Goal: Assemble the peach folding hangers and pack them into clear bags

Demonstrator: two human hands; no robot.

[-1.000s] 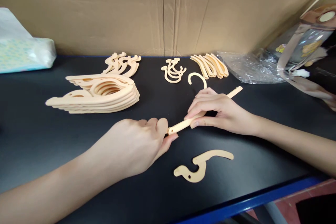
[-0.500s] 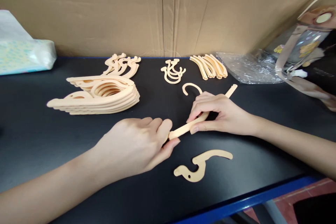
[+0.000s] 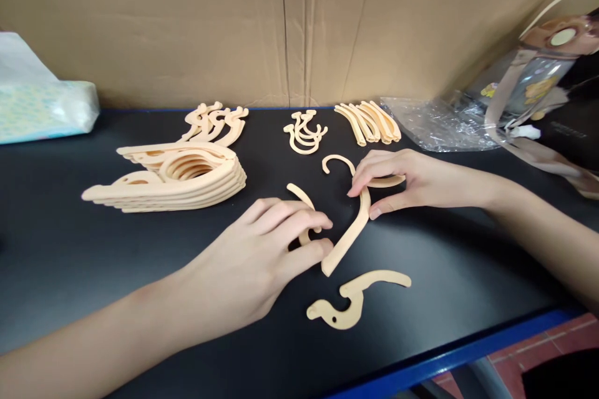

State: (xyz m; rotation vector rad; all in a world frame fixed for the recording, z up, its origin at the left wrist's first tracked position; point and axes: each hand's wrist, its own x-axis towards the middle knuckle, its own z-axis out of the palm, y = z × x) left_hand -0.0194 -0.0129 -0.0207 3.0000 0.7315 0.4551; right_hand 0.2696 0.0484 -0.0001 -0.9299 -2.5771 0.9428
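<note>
Peach curved plastic strip (image 3: pixel 349 234), flat and bent, pinched between both hands' fingers (image 3: pixel 299 224).

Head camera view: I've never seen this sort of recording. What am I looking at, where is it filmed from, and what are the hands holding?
The one picture comes from a camera worn on a person's head, looking forward and down at their own two bare hands; there is no machine. The surface is a black table with a blue front edge, backed by cardboard. The left hand pinches a small curved peach piece. The right hand holds the upper end of a long curved strip, whose lower end lies by the left thumb. Further back lie a stack of flat peach parts, a pile of small hooks, a bundle of curved strips and a single hook. A loose S-shaped piece lies near the front edge. Crumpled clear plastic lies at right.
</note>
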